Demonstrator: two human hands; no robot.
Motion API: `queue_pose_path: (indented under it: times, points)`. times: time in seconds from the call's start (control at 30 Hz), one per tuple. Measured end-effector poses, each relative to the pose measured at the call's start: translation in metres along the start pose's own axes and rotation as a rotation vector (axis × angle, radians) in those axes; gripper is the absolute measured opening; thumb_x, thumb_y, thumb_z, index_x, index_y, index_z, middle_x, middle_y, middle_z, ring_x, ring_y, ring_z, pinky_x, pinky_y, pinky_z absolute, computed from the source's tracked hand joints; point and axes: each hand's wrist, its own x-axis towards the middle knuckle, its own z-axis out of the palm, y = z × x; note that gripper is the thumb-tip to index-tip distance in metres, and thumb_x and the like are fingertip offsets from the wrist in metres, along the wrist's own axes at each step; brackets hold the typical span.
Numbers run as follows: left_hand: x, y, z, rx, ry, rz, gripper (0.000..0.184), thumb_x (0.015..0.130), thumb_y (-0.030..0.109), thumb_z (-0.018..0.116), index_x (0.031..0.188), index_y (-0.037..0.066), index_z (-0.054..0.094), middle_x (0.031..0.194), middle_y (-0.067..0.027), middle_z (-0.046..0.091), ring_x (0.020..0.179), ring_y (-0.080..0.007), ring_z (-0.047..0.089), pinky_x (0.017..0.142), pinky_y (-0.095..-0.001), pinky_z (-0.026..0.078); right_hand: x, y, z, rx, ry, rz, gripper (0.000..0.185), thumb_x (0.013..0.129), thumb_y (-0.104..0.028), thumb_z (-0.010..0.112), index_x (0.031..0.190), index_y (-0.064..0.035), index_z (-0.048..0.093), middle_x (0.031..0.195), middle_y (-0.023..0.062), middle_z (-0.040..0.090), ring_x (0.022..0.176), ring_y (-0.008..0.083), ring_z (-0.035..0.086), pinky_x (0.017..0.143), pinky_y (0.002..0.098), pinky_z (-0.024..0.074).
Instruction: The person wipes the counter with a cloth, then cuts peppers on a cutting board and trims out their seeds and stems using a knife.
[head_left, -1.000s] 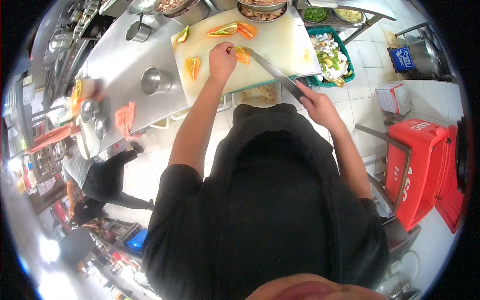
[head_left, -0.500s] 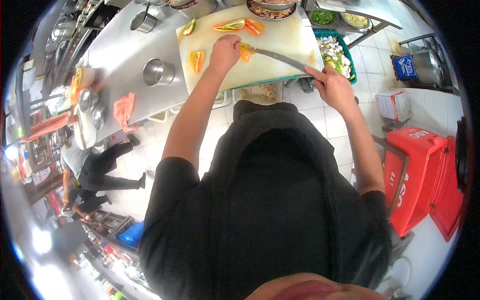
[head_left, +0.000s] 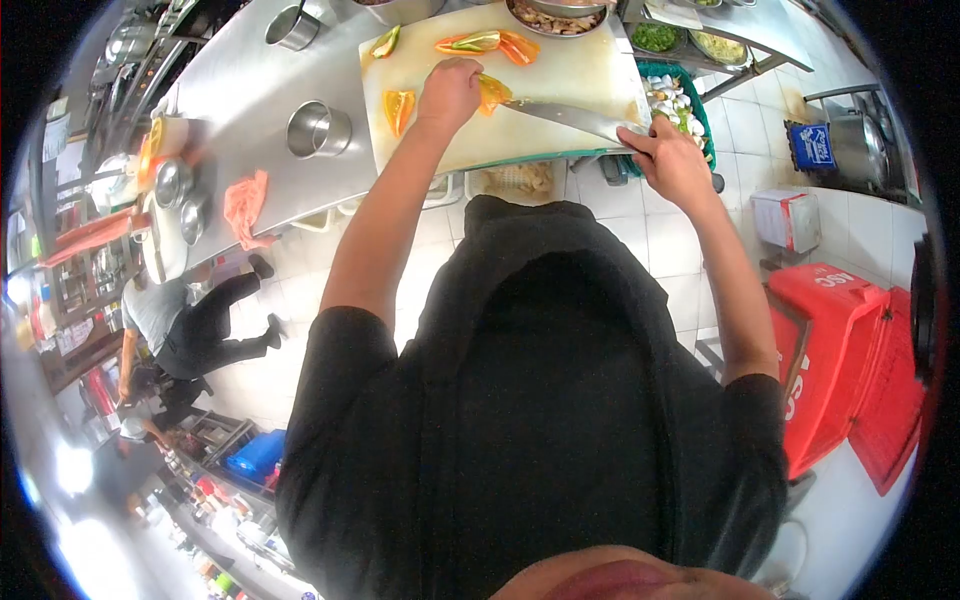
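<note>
My left hand [head_left: 450, 92] is closed on an orange pepper piece [head_left: 493, 94] on the white cutting board [head_left: 560, 80]. A knife [head_left: 568, 117] is gripped in my right hand [head_left: 671, 160], its blade lying slantwise over the board with the tip beside that piece. Left of my left hand lies another orange pepper piece [head_left: 398, 111]. Toward the back of the board are a green piece [head_left: 385, 42] and a group of green and orange pieces [head_left: 488, 44].
Metal pots [head_left: 318, 130] and a pink cloth [head_left: 245, 209] stand or lie on the steel table at left. A green basket of scraps [head_left: 676, 100] sits right of the board. A red cooler [head_left: 825, 350] is at right; a person [head_left: 185, 320] is at left.
The knife tip has come away from my left hand to the right edge of the pepper piece, and more of that piece shows. The view has shifted slightly.
</note>
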Motion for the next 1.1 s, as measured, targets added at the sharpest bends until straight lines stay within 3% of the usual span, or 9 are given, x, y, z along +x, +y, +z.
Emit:
queue_pose_path:
  times: [0.27, 0.53, 0.57, 0.67, 0.7, 0.8, 0.9, 1.0, 1.1]
  points:
    - [-0.008, -0.002, 0.0, 0.001, 0.013, -0.054, 0.013, 0.087, 0.005, 0.065, 0.095, 0.006, 0.075, 0.097, -0.0146, 0.074, 0.095, -0.0337, 0.069, 0.088, -0.0444, 0.057, -0.014, -0.022, -0.002, 0.225, 0.006, 0.116, 0.038, 0.09, -0.021, 0.073, 0.127, -0.0273, 0.074, 0.093, 0.0146, 0.059, 0.084, 0.0344, 0.066, 0.076, 0.045, 0.054]
    - [-0.014, -0.01, -0.009, -0.031, 0.111, -0.077, 0.014, 0.087, 0.004, 0.064, 0.094, 0.004, 0.076, 0.095, -0.0163, 0.074, 0.092, -0.0348, 0.07, 0.086, -0.0446, 0.057, -0.027, -0.018, 0.024, 0.18, -0.027, 0.156, 0.036, 0.091, -0.021, 0.072, 0.126, -0.0277, 0.074, 0.088, 0.0163, 0.059, 0.081, 0.0369, 0.066, 0.075, 0.0491, 0.054]
    - [-0.014, -0.011, -0.009, -0.037, 0.123, -0.083, 0.014, 0.087, 0.004, 0.063, 0.094, 0.003, 0.076, 0.094, -0.0167, 0.074, 0.091, -0.0351, 0.07, 0.085, -0.0446, 0.057, -0.03, -0.021, 0.019, 0.27, -0.085, 0.205, 0.037, 0.093, -0.019, 0.07, 0.13, -0.023, 0.072, 0.095, 0.0189, 0.067, 0.087, 0.0396, 0.068, 0.079, 0.047, 0.0554]
    - [-0.017, 0.002, -0.012, -0.095, 0.173, -0.238, 0.014, 0.087, 0.005, 0.063, 0.093, 0.002, 0.075, 0.093, -0.018, 0.074, 0.086, -0.0359, 0.07, 0.081, -0.0444, 0.058, -0.029, -0.031, 0.047, 0.713, -0.021, 0.186, 0.039, 0.096, -0.018, 0.068, 0.135, -0.0158, 0.067, 0.107, 0.022, 0.073, 0.096, 0.0421, 0.069, 0.086, 0.0435, 0.0558]
    - [-0.017, 0.001, -0.012, -0.102, 0.189, -0.252, 0.013, 0.087, 0.006, 0.064, 0.093, 0.002, 0.075, 0.092, -0.0184, 0.073, 0.084, -0.0357, 0.071, 0.078, -0.044, 0.058, -0.027, -0.041, 0.048, 0.82, -0.101, 0.264, 0.041, 0.097, -0.017, 0.067, 0.137, -0.0095, 0.064, 0.115, 0.0239, 0.072, 0.102, 0.0404, 0.071, 0.091, 0.0399, 0.055]
    - [-0.024, -0.005, -0.008, -0.124, 0.237, -0.311, 0.013, 0.086, 0.006, 0.065, 0.093, 0.001, 0.075, 0.089, -0.0194, 0.073, 0.078, -0.0348, 0.071, 0.072, -0.0425, 0.058, -0.024, -0.058, 0.062, 0.918, -0.191, 0.293, 0.04, 0.098, -0.014, 0.063, 0.138, -0.0091, 0.063, 0.108, 0.0216, 0.074, 0.096, 0.0292, 0.073, 0.087, 0.0371, 0.0543]
    - [-0.028, -0.012, -0.011, -0.13, 0.282, -0.397, 0.012, 0.086, 0.007, 0.066, 0.092, 0.0, 0.075, 0.086, -0.0198, 0.073, 0.074, -0.0335, 0.072, 0.069, -0.0409, 0.058, -0.034, -0.054, 0.067, 0.932, -0.234, 0.449, 0.04, 0.099, -0.013, 0.061, 0.139, -0.0094, 0.063, 0.102, 0.0188, 0.075, 0.091, 0.0249, 0.071, 0.085, 0.0363, 0.0536]
    - [-0.036, -0.009, -0.016, -0.121, 0.273, -0.487, 0.012, 0.084, 0.007, 0.067, 0.092, 0.0, 0.075, 0.084, -0.0196, 0.073, 0.074, -0.0325, 0.073, 0.069, -0.04, 0.057, -0.043, -0.056, 0.058, 1.035, -0.19, 0.441, 0.042, 0.102, -0.013, 0.059, 0.143, -0.0093, 0.061, 0.083, -0.0003, 0.063, 0.071, 0.0096, 0.052, 0.063, 0.0275, 0.0472]
    - [-0.035, -0.006, -0.015, -0.145, 0.274, -0.522, 0.013, 0.084, 0.007, 0.068, 0.092, 0.0, 0.075, 0.084, -0.0193, 0.073, 0.073, -0.0321, 0.073, 0.069, -0.0399, 0.058, -0.03, -0.068, 0.059, 1.014, -0.177, 0.3, 0.04, 0.102, -0.014, 0.059, 0.142, -0.0091, 0.062, 0.082, 0.0004, 0.063, 0.072, 0.0095, 0.052, 0.064, 0.0274, 0.0466]
